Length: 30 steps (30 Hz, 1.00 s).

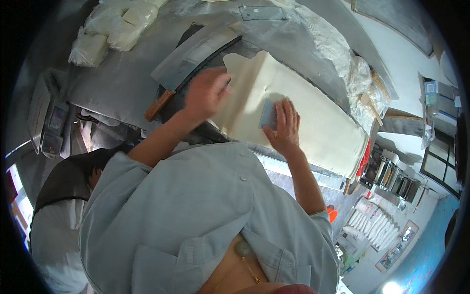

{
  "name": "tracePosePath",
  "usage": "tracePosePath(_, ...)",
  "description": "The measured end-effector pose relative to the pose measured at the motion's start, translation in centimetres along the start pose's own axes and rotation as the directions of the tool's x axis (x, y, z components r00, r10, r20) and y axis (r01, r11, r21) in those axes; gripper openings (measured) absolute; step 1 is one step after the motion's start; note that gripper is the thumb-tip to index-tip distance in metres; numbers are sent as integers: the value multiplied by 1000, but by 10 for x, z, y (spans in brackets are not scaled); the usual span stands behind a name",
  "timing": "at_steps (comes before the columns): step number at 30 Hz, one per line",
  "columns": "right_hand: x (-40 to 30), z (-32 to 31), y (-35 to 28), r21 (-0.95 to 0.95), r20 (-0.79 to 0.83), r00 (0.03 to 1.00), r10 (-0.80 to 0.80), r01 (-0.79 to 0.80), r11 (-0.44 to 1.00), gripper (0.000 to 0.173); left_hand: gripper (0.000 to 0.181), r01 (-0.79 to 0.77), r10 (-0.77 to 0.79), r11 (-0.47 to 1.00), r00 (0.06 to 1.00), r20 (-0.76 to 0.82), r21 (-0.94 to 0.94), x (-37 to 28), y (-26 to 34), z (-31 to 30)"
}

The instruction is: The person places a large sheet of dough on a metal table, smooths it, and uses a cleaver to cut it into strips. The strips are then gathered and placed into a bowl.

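Observation:
A long, pale sheet of dough (315,117) lies flat on the metal worktop, with a raised ripple or fold near its left end. My right hand (286,126) rests on the sheet, its palm and fingers over a bluish flat rectangular scraper (268,114). At the sheet's left end hovers my left hand (205,93), blurred, its fingers bent; whether they pinch the dough edge is not clear. Just left of that hand lies a large broad-bladed knife (200,55) with a wooden handle (159,105).
Plastic-wrapped pale blocks (114,29) sit at the far left of the metal table (117,81). A digital scale (55,121) stands at the left. Crumpled plastic sheeting (330,47) runs along the back right. Close on my left is another person (62,205). A red-handled tool (363,161) lies beyond the sheet's right end.

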State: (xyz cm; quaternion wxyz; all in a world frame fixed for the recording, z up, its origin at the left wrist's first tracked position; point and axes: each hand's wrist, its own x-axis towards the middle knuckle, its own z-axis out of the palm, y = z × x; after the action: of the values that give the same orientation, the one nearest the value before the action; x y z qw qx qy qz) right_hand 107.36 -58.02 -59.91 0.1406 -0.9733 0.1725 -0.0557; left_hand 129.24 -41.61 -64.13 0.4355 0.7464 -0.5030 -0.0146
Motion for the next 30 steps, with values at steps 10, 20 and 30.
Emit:
tracePosePath(10, 10, 23, -15, -150, 18, 995, 99, -95, 984, 67, 56, -58, 20, 985, 975, 220, 164, 0, -12, 11)
tracePosePath(20, 78, 47, -51, -86, -130, 989, 73, -85, 993, 66, 39, 429, -717, 627, 644, 266, 651, -54, -72, -69)
tracePosePath(30, 103, 54, -39, -58, -177, 974, 139, -152, 987, 60, 30, 447, -663, 728, 651, 370, 519, -76, -85, -86)
